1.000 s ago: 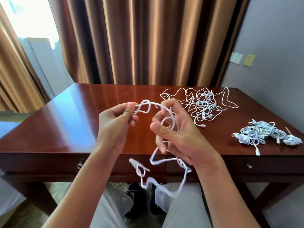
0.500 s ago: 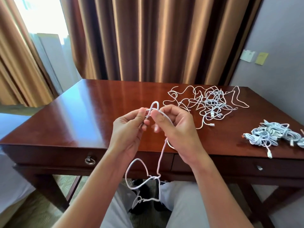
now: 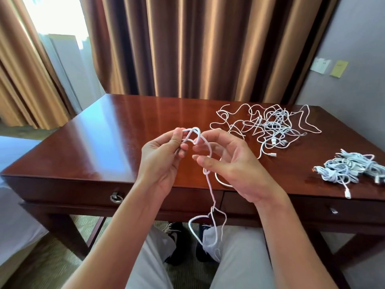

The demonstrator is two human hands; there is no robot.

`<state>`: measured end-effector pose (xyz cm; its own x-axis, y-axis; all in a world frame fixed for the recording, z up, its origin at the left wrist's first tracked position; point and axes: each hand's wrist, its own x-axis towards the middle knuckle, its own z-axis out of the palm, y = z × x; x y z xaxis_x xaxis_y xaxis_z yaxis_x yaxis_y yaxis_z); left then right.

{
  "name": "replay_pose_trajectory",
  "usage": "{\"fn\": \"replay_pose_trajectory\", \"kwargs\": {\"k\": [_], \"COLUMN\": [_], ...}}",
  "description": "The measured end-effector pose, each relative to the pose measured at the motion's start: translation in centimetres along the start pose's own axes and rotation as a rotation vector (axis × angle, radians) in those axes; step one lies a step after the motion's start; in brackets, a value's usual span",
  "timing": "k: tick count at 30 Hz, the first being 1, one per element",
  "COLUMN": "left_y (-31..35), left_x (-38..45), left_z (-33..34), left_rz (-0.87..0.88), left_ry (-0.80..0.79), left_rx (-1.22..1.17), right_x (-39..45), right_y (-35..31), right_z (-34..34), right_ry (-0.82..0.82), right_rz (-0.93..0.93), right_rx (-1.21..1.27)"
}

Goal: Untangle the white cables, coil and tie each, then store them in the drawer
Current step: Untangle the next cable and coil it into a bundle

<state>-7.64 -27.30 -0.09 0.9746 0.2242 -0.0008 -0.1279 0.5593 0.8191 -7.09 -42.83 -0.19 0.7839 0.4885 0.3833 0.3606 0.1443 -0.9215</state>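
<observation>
My left hand (image 3: 160, 161) pinches the top loop of a white cable (image 3: 210, 184) between thumb and fingertips, just above the desk's front edge. My right hand (image 3: 235, 165) is beside it, its fingers loosely curled. The cable runs between its thumb and fingers, and a bend of it shows under the palm. The rest of the cable hangs down with a small knot and ends in loops over my lap. A tangle of white cables (image 3: 270, 126) lies on the desk at the back right. A bundle of coiled cables (image 3: 350, 167) sits at the right edge.
The dark wooden desk (image 3: 93, 147) has a left drawer with a ring pull (image 3: 116, 198) and a right drawer with a small knob (image 3: 333, 210), both closed. Brown curtains hang behind it. A grey wall is on the right. My knees are under the desk's front edge.
My right hand has let go of its pinch at the top loop and spread its fingers, moving slightly right. The hanging cable now drops straighter, with loops lower down.
</observation>
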Motion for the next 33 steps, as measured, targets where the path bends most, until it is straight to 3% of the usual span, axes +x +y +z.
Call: {"fn": "replay_pose_trajectory", "kwargs": {"k": [5, 14, 21, 24, 26, 28, 29, 31, 33], "left_y": [0.0, -2.2, -2.8, -2.7, -2.7, -2.2, -1.7, -0.8, -0.2], "left_x": [0.1, -0.9, -1.2, -1.4, -1.0, -0.5, -0.3, -0.3, -0.2], "left_z": [-0.1, 0.7, 0.2, -0.4, -1.1, -1.7, -1.8, -1.5, -1.0], "left_rz": [-0.001, -0.001, -0.148, -0.179, 0.009, 0.390, 0.550, 0.662, 0.663], "left_ry": [0.008, -0.015, -0.121, -0.132, -0.068, 0.010, -0.037, -0.222, -0.297], "left_rx": [0.000, 0.010, -0.047, 0.057, 0.329, 0.703, 0.813, 0.904, 0.954], "right_x": [-0.1, 0.7, 1.2, 1.5, 1.6, 1.4, 1.4, 1.2, 1.2], "right_y": [-0.3, 0.9, 1.7, 2.1, 2.3, 2.6, 2.6, 2.6, 2.3], "right_z": [0.2, 2.6, 3.5, 3.2, 2.9, 2.6, 2.6, 2.6, 2.7], "right_ry": [0.013, 0.276, 0.331, 0.358, 0.341, 0.291, 0.247, 0.146, 0.097], "right_rz": [0.067, -0.104, -0.111, -0.103, -0.095, -0.054, -0.034, 0.004, 0.057], "right_rx": [0.217, 0.175, 0.025, -0.005, -0.053, -0.112, -0.113, -0.085, -0.085]}}
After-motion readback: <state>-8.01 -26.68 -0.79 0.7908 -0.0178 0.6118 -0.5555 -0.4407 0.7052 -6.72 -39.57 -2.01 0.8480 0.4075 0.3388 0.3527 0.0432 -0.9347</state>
